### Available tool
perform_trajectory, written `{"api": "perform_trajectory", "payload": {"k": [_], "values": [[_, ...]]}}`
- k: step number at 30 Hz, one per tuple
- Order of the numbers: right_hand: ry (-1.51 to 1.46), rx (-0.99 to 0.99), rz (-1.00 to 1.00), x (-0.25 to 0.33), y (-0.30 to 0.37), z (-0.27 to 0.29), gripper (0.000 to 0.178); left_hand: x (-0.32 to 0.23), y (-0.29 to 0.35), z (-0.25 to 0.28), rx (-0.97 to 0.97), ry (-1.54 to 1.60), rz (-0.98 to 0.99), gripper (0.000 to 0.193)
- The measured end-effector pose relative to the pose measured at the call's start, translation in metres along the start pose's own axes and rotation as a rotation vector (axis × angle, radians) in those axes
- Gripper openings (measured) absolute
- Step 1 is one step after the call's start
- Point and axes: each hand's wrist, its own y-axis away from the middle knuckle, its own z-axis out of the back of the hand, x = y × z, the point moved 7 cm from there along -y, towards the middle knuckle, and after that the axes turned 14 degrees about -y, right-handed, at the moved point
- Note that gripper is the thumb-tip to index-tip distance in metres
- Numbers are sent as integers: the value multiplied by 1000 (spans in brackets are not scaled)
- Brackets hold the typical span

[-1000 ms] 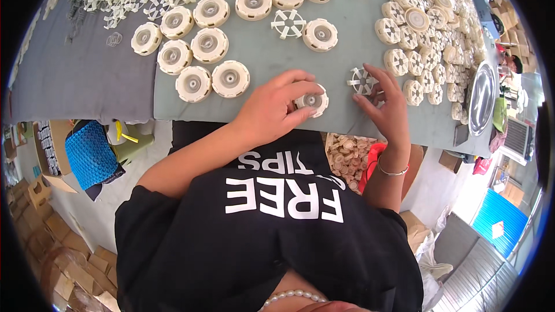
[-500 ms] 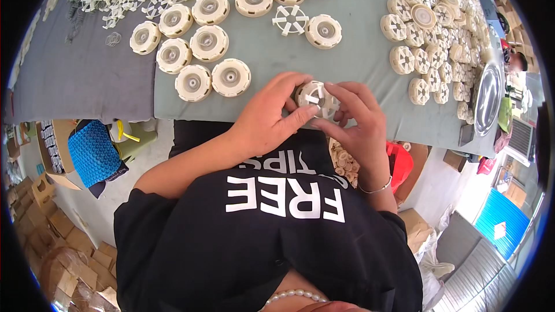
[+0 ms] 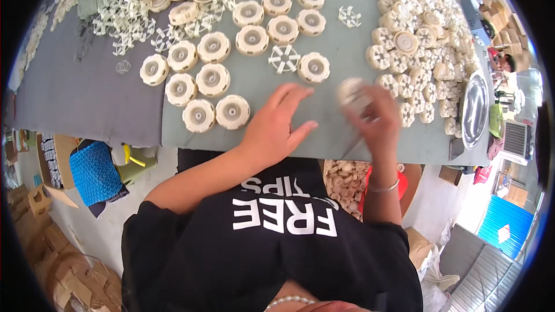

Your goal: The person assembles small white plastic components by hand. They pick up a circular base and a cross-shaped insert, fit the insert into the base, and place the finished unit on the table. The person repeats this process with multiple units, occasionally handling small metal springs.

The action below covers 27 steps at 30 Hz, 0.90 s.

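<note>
My right hand (image 3: 378,115) grips a cream round plastic part (image 3: 351,92), blurred by motion, above the table to the right of centre. My left hand (image 3: 280,118) is over the table's near part with its fingers apart and nothing in them. Beyond it lie a white spoked plastic ring (image 3: 284,59) and a cream round housing (image 3: 314,67). Several more such housings (image 3: 252,39), each with a spring-like coil in its middle, stand in loose rows to the left and ahead.
A large heap of assembled cream parts (image 3: 425,52) covers the table's right side, with a shiny metal tray (image 3: 476,110) beside it. White spoked rings (image 3: 124,23) are piled at the far left. Below the near edge stands a box of cream parts (image 3: 345,185).
My hands have come apart. The right one has carried the round part rightward, and the left has let go and opened. The view has shifted slightly.
</note>
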Motion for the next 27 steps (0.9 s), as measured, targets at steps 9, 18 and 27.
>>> {"api": "perform_trajectory", "payload": {"k": [9,18,27], "values": [[307,-53,330,-18,-157,-44,35,-5,-72,-37,26,-519,-64,64],[132,50,170,1,-80,-41,33,6,16,-9,169,-262,-121,73],[193,176,168,-7,-73,-59,25,16,20,-10,29,-229,-144,79]]}}
